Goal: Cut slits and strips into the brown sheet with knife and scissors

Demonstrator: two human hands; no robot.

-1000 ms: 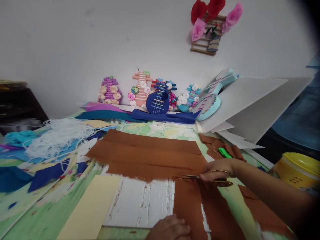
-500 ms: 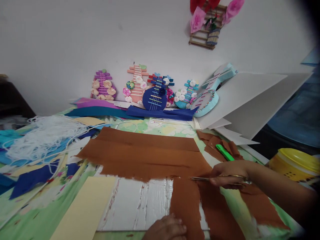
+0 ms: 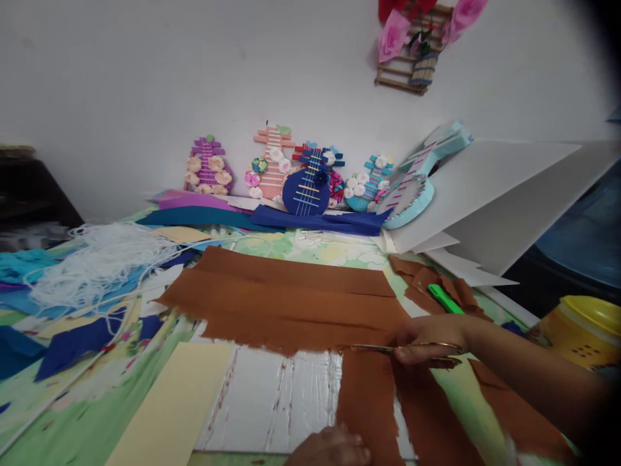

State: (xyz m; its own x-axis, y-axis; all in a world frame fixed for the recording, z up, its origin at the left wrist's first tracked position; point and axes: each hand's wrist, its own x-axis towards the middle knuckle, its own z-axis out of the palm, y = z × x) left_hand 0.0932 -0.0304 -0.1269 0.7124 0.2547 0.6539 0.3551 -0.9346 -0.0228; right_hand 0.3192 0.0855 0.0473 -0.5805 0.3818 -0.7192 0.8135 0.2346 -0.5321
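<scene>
My right hand [image 3: 422,340] is closed on gold-handled scissors [image 3: 371,348], whose blades point left along the top of a brown paper strip [image 3: 366,401]. That strip lies over the right part of a white board [image 3: 262,395] with glossy streaks. At the bottom edge, my left hand [image 3: 330,446] rests with fingers together at the strip's left side; whether anything is under them is hidden. Behind the board lies a large brown sheet [image 3: 291,298] with a ragged front edge. A cream sheet [image 3: 169,401] lies to the left of the board.
White cord [image 3: 101,265] is heaped at the left among blue scraps. A green cutter [image 3: 444,299] lies on brown scraps at the right, near a yellow-lidded container [image 3: 592,323]. Paper lutes, one dark blue [image 3: 305,193], stand along the wall, beside folded white boards [image 3: 509,194].
My right hand and the scissors have moved slightly left along the top of the brown strip. The whole view has shifted a little, so the scene sits further right.
</scene>
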